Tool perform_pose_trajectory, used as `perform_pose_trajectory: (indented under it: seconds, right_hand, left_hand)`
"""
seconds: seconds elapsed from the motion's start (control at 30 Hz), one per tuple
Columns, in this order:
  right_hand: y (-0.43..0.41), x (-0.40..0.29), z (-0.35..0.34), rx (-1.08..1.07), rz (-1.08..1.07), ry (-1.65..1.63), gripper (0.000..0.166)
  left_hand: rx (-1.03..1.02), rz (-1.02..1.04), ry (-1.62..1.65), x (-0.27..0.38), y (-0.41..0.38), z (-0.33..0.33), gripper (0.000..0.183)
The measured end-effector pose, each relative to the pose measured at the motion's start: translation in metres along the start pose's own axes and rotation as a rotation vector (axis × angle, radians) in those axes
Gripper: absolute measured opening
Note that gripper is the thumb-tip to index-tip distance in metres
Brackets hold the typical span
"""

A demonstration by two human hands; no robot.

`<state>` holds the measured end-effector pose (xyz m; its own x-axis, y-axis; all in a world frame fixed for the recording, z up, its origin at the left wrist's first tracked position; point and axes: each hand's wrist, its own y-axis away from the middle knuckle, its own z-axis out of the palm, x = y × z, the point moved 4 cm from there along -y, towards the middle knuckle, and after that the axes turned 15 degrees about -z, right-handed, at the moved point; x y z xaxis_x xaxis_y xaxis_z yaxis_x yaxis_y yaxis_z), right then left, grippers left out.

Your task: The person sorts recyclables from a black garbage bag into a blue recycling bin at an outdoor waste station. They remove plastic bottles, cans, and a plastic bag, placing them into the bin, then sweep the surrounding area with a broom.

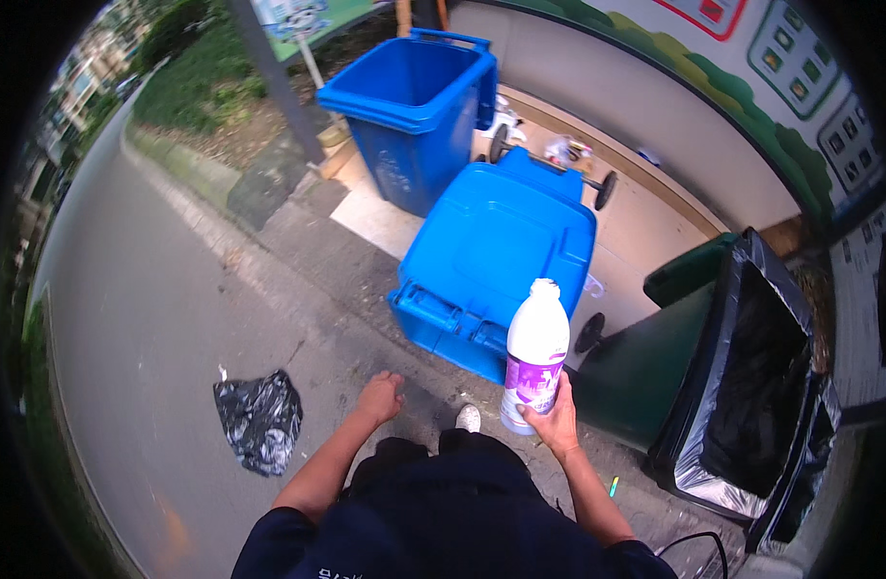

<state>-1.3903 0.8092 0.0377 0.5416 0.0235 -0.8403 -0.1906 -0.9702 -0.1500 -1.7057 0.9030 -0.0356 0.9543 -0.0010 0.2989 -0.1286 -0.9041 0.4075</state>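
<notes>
My right hand (555, 423) grips a white plastic bottle (538, 340) with a purple printed label near its lower part. The bottle is upright and slightly tilted, its neck without a visible cap. It hangs in front of a blue wheeled bin (500, 239), whose wheels and axle show at the far end; how that bin rests is hard to tell. Over the pavement, my left hand (380, 399) is apart from everything, with its fingers bent and partly hidden from above. To its left, a crumpled black plastic bag (260, 422) lies on the ground.
Behind stands an open blue bin (406, 94). At the right is a dark green bin (638, 369) lined with a black bag (761, 383). Bits of litter (567, 150) lie by the panelled wall (631, 108). A kerb (189, 170) borders planting at left.
</notes>
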Motion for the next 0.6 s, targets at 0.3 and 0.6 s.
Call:
perform_pose_trajectory:
  seconds: [0.3, 0.6]
  right_hand:
    - [0.014, 0.013, -0.016, 0.216, 0.331, 0.078, 0.081]
    - [0.080, -0.011, 0.024, 0.569, 0.599, 0.129, 0.083]
  left_hand:
    - [0.180, 0.369, -0.298, 0.077, -0.150, 0.009, 0.038]
    - [-0.405, 0.453, -0.482, 0.093, -0.195, 0.032, 0.031]
